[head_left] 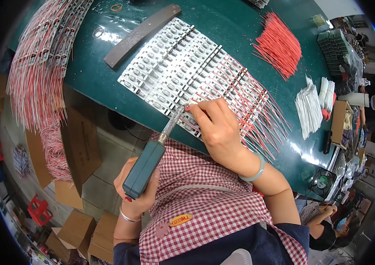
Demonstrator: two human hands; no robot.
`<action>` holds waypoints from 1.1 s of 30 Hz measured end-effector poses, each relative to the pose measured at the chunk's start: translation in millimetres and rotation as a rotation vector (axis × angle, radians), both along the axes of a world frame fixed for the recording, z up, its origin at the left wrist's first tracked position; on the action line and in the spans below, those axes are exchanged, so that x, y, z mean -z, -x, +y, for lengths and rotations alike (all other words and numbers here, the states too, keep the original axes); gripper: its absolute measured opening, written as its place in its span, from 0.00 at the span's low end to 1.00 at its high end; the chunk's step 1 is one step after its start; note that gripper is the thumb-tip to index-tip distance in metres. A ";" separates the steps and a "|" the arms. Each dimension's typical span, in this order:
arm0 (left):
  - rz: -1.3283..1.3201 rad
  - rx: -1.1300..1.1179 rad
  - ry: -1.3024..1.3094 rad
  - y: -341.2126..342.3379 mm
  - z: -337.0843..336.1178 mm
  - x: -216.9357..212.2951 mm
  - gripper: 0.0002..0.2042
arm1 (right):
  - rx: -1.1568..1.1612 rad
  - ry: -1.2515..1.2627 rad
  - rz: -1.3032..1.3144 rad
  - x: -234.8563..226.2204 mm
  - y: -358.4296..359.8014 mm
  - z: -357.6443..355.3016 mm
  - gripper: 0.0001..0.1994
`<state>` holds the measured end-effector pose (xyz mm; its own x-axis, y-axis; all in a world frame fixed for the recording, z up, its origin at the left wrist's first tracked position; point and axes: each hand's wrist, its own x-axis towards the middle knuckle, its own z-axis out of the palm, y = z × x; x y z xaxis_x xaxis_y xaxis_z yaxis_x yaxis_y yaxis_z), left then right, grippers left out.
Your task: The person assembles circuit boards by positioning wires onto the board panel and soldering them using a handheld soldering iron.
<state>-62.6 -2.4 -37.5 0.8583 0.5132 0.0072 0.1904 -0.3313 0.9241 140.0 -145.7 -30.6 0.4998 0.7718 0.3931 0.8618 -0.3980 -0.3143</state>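
The sheet of pale metal parts [152, 79] lies flat on the green table [91, 79], near the edge where the worker is, its small pieces set out in close rows. Thin red and white wires [258, 112] fan out from its right-hand rows and trail over the tabletop.

The worker's left hand [148, 196] is wrapped firmly around the dark green handle of a soldering tool [143, 170], whose metal barrel slants up to the near side of the sheet. Right at its tip, the right hand [218, 130] has thumb and finger pinched together on a bit of red wire [188, 107]; the rest of that piece I can't make out under the fingers.

Beyond the sheet lies a dark curved bar [143, 36]. Off to the right there's a heap of red wires [279, 46], and nearer, a pile of white ones [308, 108]. A mass of wired strips [42, 66] hangs over the table's left side, down toward an open cardboard box [80, 145]. At the lower right, another person [320, 227] is bent over some work.
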 end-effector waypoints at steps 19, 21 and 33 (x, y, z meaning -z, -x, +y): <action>-0.061 -0.082 -0.030 13.6 -2.5 2.1 0.11 | -0.044 0.020 -0.058 -1.1 -1.1 -3.0 0.16; -0.018 -0.080 0.011 18.4 -4.2 7.3 0.11 | -0.009 -0.024 0.002 -2.5 5.3 -2.2 0.17; -0.016 -0.010 0.031 16.1 -5.1 10.1 0.11 | -0.019 -0.013 -0.009 4.0 6.3 -1.1 0.16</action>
